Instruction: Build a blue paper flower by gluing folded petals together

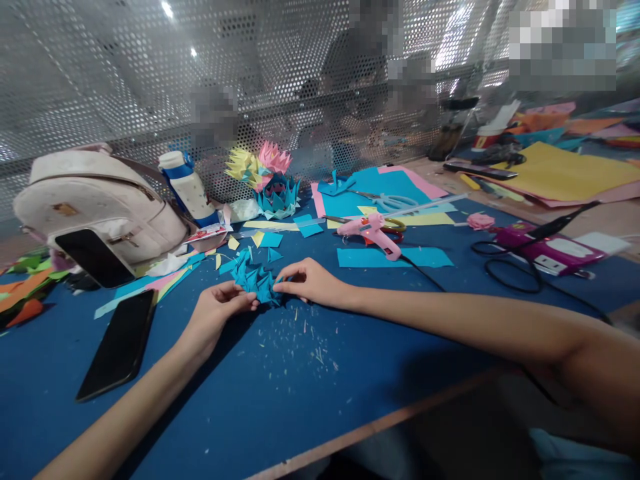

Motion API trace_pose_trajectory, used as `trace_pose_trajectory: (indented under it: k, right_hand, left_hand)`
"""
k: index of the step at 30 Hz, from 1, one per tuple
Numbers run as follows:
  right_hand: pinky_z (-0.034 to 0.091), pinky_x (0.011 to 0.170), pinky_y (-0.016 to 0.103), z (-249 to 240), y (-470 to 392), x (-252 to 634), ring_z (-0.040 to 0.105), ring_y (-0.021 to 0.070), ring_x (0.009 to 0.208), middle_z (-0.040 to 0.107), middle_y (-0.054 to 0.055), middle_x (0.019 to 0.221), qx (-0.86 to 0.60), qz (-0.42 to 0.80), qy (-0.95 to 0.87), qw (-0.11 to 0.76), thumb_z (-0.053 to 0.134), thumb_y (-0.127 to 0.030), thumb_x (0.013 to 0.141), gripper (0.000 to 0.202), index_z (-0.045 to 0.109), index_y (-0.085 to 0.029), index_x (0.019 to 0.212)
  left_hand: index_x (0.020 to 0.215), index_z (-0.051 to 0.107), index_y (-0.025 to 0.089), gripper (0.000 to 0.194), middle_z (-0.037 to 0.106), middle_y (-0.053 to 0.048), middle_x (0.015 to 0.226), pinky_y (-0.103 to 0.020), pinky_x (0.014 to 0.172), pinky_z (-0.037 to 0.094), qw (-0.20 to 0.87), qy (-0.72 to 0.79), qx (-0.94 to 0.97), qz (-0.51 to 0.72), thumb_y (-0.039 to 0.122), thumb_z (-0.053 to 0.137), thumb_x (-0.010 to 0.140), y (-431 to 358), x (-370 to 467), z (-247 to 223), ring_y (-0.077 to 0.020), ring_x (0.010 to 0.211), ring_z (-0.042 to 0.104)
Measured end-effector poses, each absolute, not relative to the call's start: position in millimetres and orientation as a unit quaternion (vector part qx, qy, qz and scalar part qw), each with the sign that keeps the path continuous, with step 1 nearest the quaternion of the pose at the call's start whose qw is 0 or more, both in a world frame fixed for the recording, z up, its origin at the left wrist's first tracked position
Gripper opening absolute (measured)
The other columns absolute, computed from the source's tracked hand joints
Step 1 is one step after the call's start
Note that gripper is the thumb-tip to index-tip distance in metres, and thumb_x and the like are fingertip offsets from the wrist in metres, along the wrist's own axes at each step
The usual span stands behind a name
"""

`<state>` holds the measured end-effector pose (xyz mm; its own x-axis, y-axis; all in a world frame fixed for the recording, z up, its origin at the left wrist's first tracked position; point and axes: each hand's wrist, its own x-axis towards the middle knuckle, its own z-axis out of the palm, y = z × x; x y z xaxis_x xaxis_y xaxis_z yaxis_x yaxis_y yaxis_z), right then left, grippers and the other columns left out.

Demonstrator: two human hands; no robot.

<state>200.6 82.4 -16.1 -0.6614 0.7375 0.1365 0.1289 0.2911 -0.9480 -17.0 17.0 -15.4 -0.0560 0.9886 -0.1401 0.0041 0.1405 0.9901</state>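
A blue folded-paper piece [255, 277] with rows of pointed tips lies between my two hands, just above or on the blue tabletop. My left hand [220, 307] grips its left, near side, thumb along the lower edge. At its right end, my right hand [310, 281] pinches the paper between thumb and fingers. Beyond it are a small blue paper triangle [275, 255] and small blue paper squares [271, 240]. A pink glue gun [373, 233] rests to the right of my right hand, beside a blue paper strip [395, 257].
Finished paper flowers [277, 193] stand at the back by the perforated metal screen [150, 80]. A white backpack [95, 193], a bottle [187, 187] and phones [120, 343] are at left. Scissors [395, 202] lie behind the glue gun; a purple box [550, 247] with a black cable sits right.
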Motion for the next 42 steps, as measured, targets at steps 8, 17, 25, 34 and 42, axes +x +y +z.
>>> trace_pose_trajectory:
  k: [8, 17, 25, 34, 42]
  right_hand:
    - [0.034, 0.044, 0.021, -13.0, 81.3, 199.7, 0.042, 0.0056, 0.041, 0.051, -0.005, 0.053, -0.284, 0.524, -0.754, 0.276, 0.071, -0.048, 0.08, 0.035, 0.066, -0.014, 0.076]
    - [0.033, 0.043, 0.02, -11.5, 81.4, 201.3, 0.042, 0.0053, 0.04, 0.049, -0.006, 0.052, -0.273, 0.525, -0.76, 0.269, 0.068, -0.047, 0.082, 0.034, 0.066, -0.014, 0.079]
    - [0.036, 0.052, 0.021, -15.1, 79.3, 199.1, 0.045, 0.007, 0.052, 0.058, -0.002, 0.064, -0.276, 0.478, -0.78, 0.296, 0.073, -0.048, 0.077, 0.034, 0.069, -0.014, 0.079]
    - [0.04, 0.057, 0.022, -13.7, 79.0, 197.2, 0.048, 0.0092, 0.057, 0.06, -0.001, 0.065, -0.285, 0.477, -0.766, 0.323, 0.075, -0.044, 0.075, 0.031, 0.068, -0.014, 0.076]
    - [0.043, 0.057, 0.024, -14.9, 81.6, 196.8, 0.049, 0.0087, 0.059, 0.065, 0.002, 0.078, -0.268, 0.497, -0.769, 0.3, 0.071, -0.035, 0.077, 0.024, 0.068, -0.012, 0.084]
  left_hand:
    - [0.065, 0.066, 0.013, 0.037, 0.071, -0.003, 0.063, -0.021, 0.068, 0.055, 0.525, 0.554, 0.437, 0.476, 0.036, 0.092, 0.052, 18.4, -12.4, -11.1, -0.0133, 0.061, 0.067]
    - [0.065, 0.065, 0.013, 0.033, 0.069, -0.002, 0.062, -0.021, 0.067, 0.053, 0.507, 0.557, 0.456, 0.474, 0.035, 0.089, 0.057, 17.9, -13.4, -14.1, -0.0132, 0.062, 0.066]
    - [0.065, 0.063, 0.014, 0.031, 0.066, -0.002, 0.059, -0.022, 0.061, 0.05, 0.468, 0.562, 0.487, 0.478, 0.035, 0.086, 0.061, 16.2, -11.2, -14.8, -0.0143, 0.059, 0.063]
    - [0.072, 0.061, 0.017, 0.027, 0.061, 0.003, 0.066, -0.021, 0.063, 0.049, 0.406, 0.543, 0.53, 0.509, 0.037, 0.079, 0.069, 7.5, 3.2, -10.6, -0.0121, 0.063, 0.059]
    - [0.073, 0.059, 0.018, 0.025, 0.057, 0.003, 0.066, -0.02, 0.059, 0.045, 0.366, 0.539, 0.558, 0.513, 0.035, 0.076, 0.072, 2.9, 7.9, -7.3, -0.0116, 0.061, 0.054]
